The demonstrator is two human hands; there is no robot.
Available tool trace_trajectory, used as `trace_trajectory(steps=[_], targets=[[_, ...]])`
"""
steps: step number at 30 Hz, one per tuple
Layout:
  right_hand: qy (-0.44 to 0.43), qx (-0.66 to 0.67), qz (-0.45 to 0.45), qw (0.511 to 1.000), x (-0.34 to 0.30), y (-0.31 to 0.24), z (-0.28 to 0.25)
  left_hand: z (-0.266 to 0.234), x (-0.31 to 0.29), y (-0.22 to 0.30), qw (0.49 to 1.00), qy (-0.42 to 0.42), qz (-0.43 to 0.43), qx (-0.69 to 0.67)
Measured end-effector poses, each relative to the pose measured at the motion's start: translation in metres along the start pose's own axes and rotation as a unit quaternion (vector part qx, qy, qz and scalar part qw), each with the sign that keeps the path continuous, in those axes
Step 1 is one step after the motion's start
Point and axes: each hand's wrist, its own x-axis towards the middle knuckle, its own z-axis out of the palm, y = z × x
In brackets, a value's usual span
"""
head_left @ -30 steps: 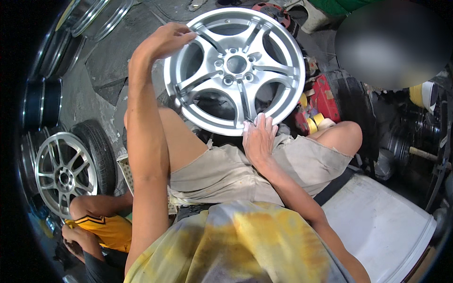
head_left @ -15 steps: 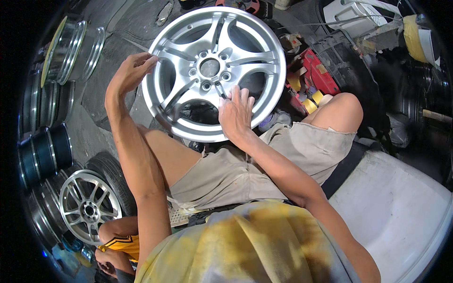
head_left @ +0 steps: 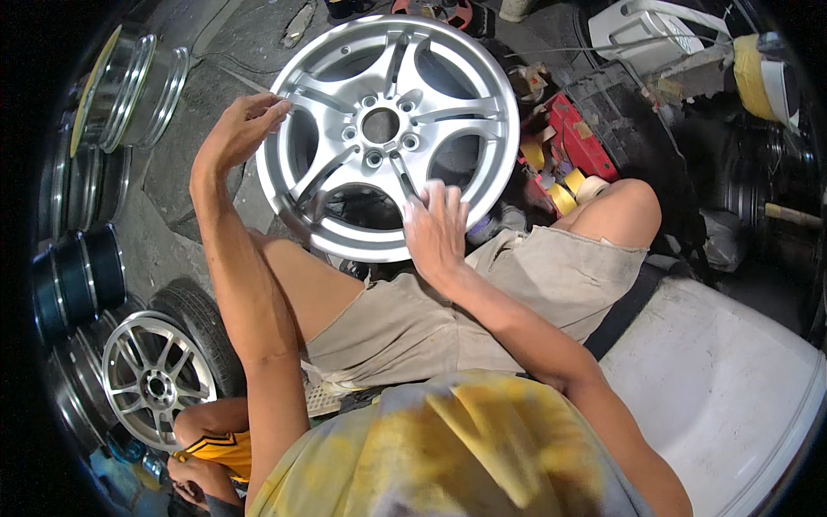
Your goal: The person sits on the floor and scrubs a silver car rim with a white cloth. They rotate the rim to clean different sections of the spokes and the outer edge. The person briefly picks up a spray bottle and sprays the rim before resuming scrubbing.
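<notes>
A silver alloy wheel rim [head_left: 345, 109], with split spokes and an open centre hole, is tilted face up in front of my lap. My left hand [head_left: 237, 133] is closed over its left edge, fingertips on the outer lip. At the near side, my right hand [head_left: 438, 228] lies over the base of a lower spoke and the inner lip. Its fingers are stretched out and slightly apart, with pale, motion-blurred tips. Nothing shows clearly between them, though the underside of the fingers is hidden.
At right lie a red toolbox [head_left: 579, 133], yellow tape rolls [head_left: 564, 194] and a white panel [head_left: 715, 370]. More rims [head_left: 129, 95] are stacked at left, above another silver rim [head_left: 159, 383] by a black tyre [head_left: 207, 332]. A person in yellow shorts [head_left: 224, 452] sits lower left.
My right hand has slid toward me, down the lower spoke from near the hub. My left hand keeps its place on the edge. The wheel rim has hardly moved.
</notes>
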Motion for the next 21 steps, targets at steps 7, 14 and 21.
trace_trajectory(steps=[7, 14, 21], targets=[[0.039, -0.029, -0.027, 0.998, 0.058, -0.005, 0.034, 0.0, -0.006, -0.012, 1.0, 0.026, 0.005, 0.004], [-0.023, -0.027, 0.013, 0.999, 0.042, -0.011, 0.024, -0.009, -0.019, -0.023, 0.999, 0.044, 0.007, 0.013], [-0.001, -0.073, -0.003, 0.997, 0.064, -0.01, 0.038, -0.005, -0.016, -0.019, 0.997, 0.064, 0.042, 0.027]])
